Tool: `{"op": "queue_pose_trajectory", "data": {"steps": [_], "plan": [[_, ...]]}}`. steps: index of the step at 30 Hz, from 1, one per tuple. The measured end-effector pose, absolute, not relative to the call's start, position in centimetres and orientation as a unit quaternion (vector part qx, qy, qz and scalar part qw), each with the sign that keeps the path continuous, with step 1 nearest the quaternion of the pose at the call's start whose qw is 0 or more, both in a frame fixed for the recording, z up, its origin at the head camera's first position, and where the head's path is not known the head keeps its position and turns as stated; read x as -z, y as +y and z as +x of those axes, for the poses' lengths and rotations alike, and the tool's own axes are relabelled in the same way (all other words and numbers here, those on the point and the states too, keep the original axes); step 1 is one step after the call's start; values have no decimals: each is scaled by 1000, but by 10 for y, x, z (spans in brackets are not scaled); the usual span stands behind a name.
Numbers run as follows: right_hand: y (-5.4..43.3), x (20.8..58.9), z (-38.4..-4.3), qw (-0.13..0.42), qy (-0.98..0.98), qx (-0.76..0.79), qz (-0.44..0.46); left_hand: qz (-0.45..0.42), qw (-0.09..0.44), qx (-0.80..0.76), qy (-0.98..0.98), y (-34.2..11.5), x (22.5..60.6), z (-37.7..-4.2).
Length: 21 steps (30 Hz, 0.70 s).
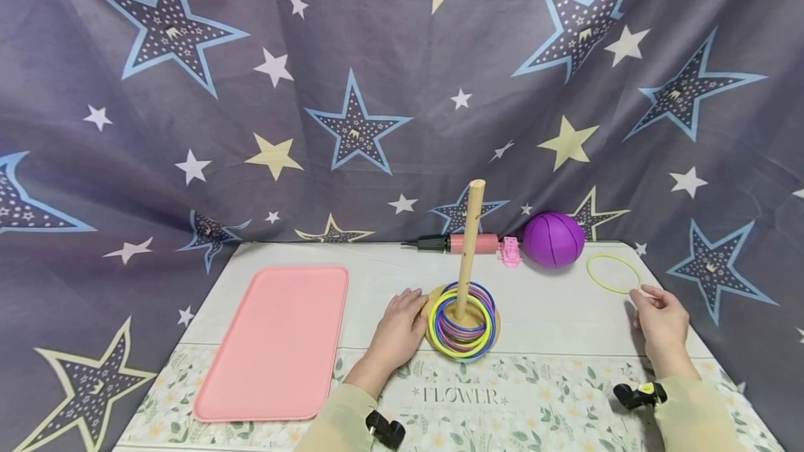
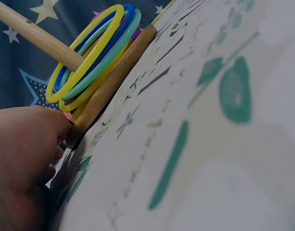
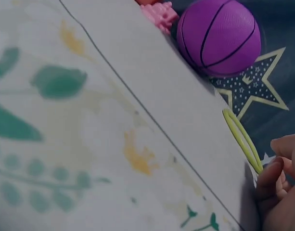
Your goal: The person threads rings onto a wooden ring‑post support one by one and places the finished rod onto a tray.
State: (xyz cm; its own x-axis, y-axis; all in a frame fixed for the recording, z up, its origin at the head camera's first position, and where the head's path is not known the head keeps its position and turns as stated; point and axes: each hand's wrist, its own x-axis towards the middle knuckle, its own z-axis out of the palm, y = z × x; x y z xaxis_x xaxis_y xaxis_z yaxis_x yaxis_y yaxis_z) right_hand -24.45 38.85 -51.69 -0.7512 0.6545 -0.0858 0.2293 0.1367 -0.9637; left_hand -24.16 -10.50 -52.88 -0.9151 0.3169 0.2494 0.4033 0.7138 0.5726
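A wooden ring-toss stand with a round base (image 2: 113,82) and a tall post (image 1: 470,250) stands upright at the table's middle. Several rings (image 1: 461,337), yellow, blue, purple and green, lie around the post. My left hand (image 1: 397,323) rests on the table with its fingers right at the base's left rim. At the far right, my right hand (image 1: 662,319) pinches the near edge of a single yellow ring (image 1: 614,255) between thumb and fingers. The right wrist view shows this yellow ring (image 3: 241,134) reaching away from those fingertips.
A pink tray (image 1: 273,344) lies on the left of the table. Along the back are a pink and black hand pump (image 1: 471,243), a small pink toy (image 1: 510,252) and a purple ball (image 1: 554,239). A starry curtain (image 1: 377,33) hangs behind.
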Motion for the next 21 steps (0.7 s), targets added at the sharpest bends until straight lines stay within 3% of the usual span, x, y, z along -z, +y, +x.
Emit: {"op": "queue_pose_trajectory", "data": {"steps": [21], "plan": [[401, 515, -250, 113, -826, -483, -268, -188, 96, 250, -945, -111, 529, -240]]}}
